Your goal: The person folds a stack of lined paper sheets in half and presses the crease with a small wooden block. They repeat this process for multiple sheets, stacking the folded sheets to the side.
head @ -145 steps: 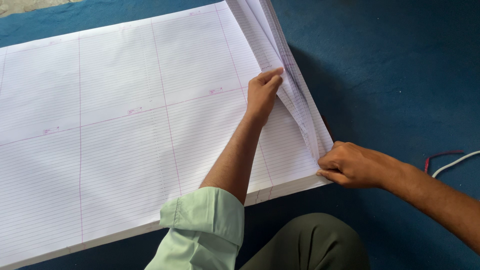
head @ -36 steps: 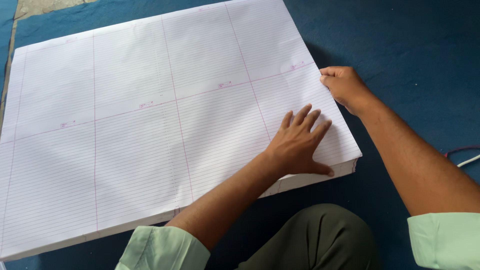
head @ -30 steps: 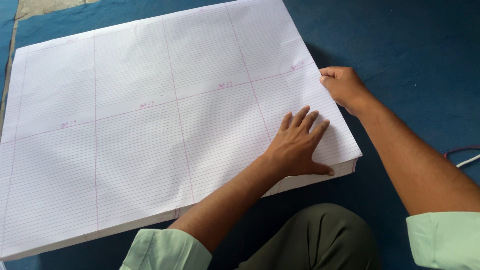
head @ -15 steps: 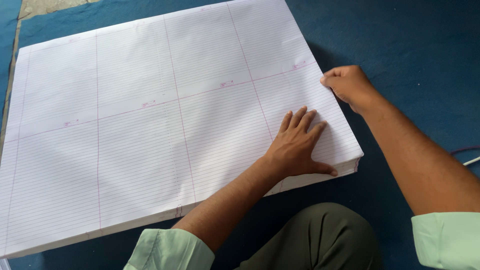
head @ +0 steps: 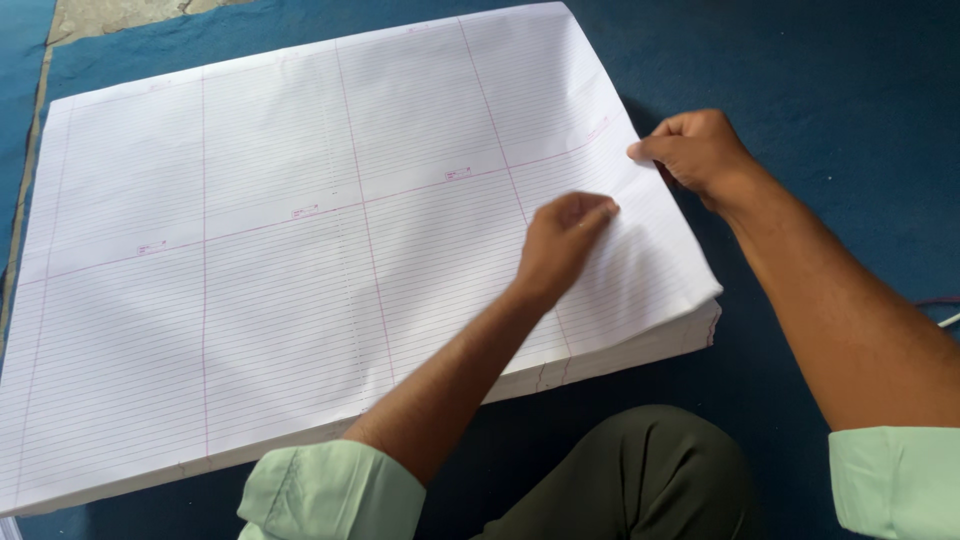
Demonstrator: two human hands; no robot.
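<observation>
A thick stack of large white ruled sheets (head: 300,250) with thin red lines lies flat on a blue floor covering. My left hand (head: 562,238) rests on the top sheet near the right side, fingers curled and pressing at the fingertips. At the stack's right edge my right hand (head: 692,150) pinches the edge of the top sheet between thumb and fingers. Both forearms come from pale green rolled sleeves.
Blue floor covering (head: 820,80) surrounds the stack. A strip of bare stone floor (head: 130,12) shows at the top left. My knee in olive trousers (head: 640,470) sits just below the stack's near edge. A thin cable (head: 945,318) lies at the far right.
My left hand has gone from lying flat with spread fingers to curled, and shifted up and right on the sheet. My right hand stays pinching at the right edge.
</observation>
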